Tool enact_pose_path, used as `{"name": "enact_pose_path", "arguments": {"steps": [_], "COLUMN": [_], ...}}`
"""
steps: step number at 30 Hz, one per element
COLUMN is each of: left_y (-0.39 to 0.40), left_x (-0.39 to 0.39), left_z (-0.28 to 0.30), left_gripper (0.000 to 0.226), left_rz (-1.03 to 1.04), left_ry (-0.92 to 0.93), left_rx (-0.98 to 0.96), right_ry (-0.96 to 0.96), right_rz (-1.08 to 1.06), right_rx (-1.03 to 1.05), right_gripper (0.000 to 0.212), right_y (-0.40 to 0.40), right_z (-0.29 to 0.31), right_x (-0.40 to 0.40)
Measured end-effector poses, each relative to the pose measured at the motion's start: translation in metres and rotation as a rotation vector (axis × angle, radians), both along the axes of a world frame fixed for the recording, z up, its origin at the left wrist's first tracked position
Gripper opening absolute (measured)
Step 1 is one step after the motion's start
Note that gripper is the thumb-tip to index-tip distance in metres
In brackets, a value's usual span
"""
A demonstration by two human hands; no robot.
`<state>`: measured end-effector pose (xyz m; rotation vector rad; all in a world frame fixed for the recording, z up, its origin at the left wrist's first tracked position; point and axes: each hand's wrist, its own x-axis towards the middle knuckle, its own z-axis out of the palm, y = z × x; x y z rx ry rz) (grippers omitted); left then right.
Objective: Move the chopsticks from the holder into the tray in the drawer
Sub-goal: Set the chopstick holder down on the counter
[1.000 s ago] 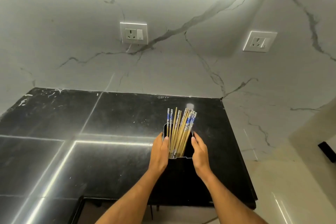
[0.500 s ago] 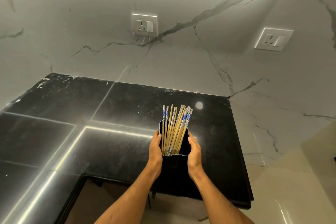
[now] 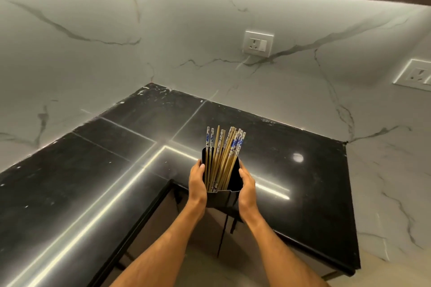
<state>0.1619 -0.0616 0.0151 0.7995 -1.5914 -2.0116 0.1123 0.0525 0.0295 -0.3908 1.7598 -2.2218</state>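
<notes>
A: How much of the job can be counted as done?

B: Very little, by the look of it. The chopsticks [image 3: 222, 156] are all seen standing in the black holder [image 3: 221, 198], fanned toward twelve o'clock; none has been taken out.

A: And where is the holder kept?

B: It is clasped between both hands at about six o'clock of the dark countertop [image 3: 93, 182], over its inner corner edge. Whether it is lifted clear or resting on the edge cannot be told.

A: How are the hands set?

B: The left hand [image 3: 197, 182] is pressed against the holder's nine o'clock side, fingers curled round its wall. The right hand [image 3: 246, 184] is laid against the three o'clock side in the same way. Nothing but the holder is gripped by either.

A: Is the drawer seen?

B: No open drawer or tray is shown; only dark cabinet fronts [image 3: 205, 235] are seen below the edge. It is judged that the drawer must yet be found and opened and the whole bundle transferred.
</notes>
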Motion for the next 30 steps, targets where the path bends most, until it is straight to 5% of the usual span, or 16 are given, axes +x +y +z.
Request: {"name": "enact_pose_path", "arguments": {"steps": [7,11,22,26,30], "left_y": [-0.059,-0.079,-0.108,-0.103,-0.092], "left_x": [0.113,0.220,0.452,0.523,0.587], "left_z": [0.001,0.023,0.027,0.017,0.019], "left_gripper": [0.056,0.038,0.035,0.060,0.056], "left_rz": [0.192,0.300,0.704,0.879,1.011], "left_ry": [0.018,0.025,0.003,-0.030,-0.043], "left_rx": [0.040,0.010,0.015,0.033,0.028], "right_ry": [0.068,0.070,0.088,0.080,0.059], "right_rz": [0.188,0.323,0.737,0.922,1.061], "right_rx": [-0.033,-0.036,-0.028,-0.010,-0.033], "right_gripper": [0.045,0.045,0.048,0.045,0.045], "right_y": [-0.060,-0.095,-0.156,-0.175,-0.182], "right_z": [0.005,0.012,0.016,0.007,0.006], "right_x": [0.100,0.191,0.391,0.449,0.507]}}
